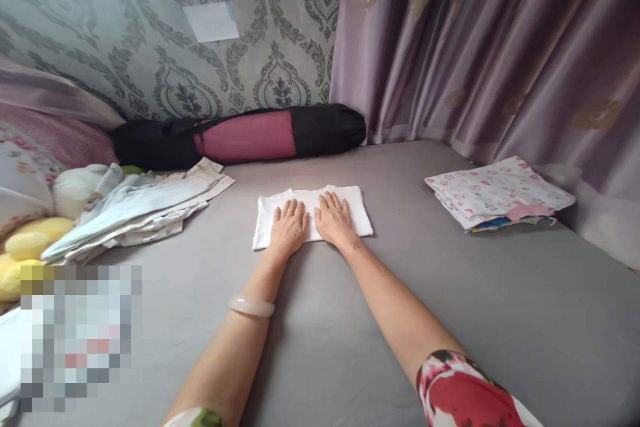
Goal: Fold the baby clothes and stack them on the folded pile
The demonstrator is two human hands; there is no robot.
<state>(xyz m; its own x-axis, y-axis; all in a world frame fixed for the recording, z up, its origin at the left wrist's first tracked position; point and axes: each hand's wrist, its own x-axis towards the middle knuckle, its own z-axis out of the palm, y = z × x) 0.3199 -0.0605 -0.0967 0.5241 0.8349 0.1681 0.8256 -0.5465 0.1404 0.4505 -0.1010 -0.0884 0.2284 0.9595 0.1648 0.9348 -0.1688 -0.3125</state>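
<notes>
A white folded cloth (pixel 357 210), possibly a garment, lies flat as a rectangle on the grey bed sheet (pixel 320 320). My left hand (pixel 290 225) rests palm down on its left half, fingers stretched forward. On its right half lies my right hand (pixel 334 217), also palm down with the fingers extended. Both hands press on the cloth side by side, with a small gap between them. Neither hand grips anything. A pale bangle (pixel 251 305) circles my left forearm.
Folded patterned cloths (pixel 500 193) are stacked at the right. Light garments (pixel 145 203) lie in a pile at the left, beside yellow and white plush toys (pixel 37 240). A black and pink long bag (pixel 245 135) lies along the wall. Purple curtains (pixel 425 47) hang at the back right.
</notes>
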